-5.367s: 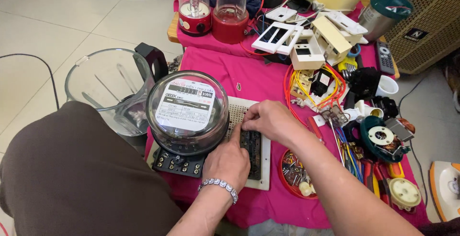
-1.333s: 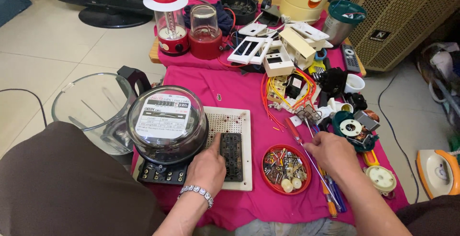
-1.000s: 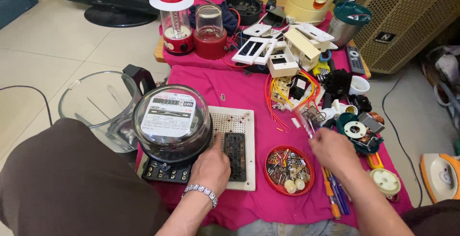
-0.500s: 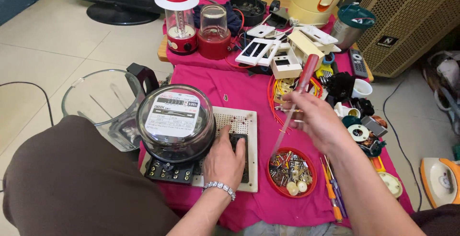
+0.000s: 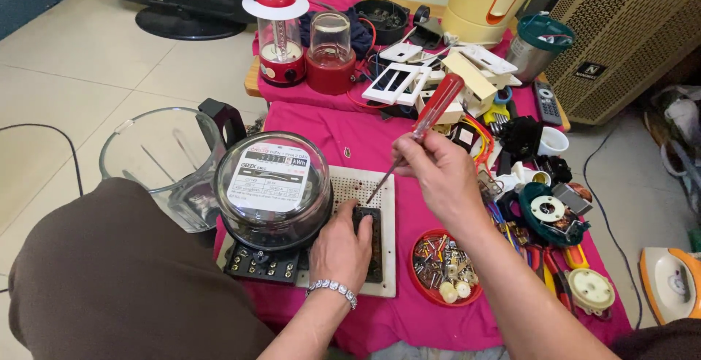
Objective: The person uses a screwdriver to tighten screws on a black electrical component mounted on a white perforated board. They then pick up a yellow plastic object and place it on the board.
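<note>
Above perforated board (image 5: 380, 207), red-handled screwdriver (image 5: 431, 115)

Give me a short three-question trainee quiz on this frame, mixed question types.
1. True or false: the right hand holds a red-handled screwdriver.
2. What does the left hand rest on? A) glass jug B) black block on the white perforated board C) red dish of small parts
3. Fill in: the glass-domed meter sits to the ____ of the board in the picture.

Key: 1 true; 2 B, the block; 3 left.
</note>
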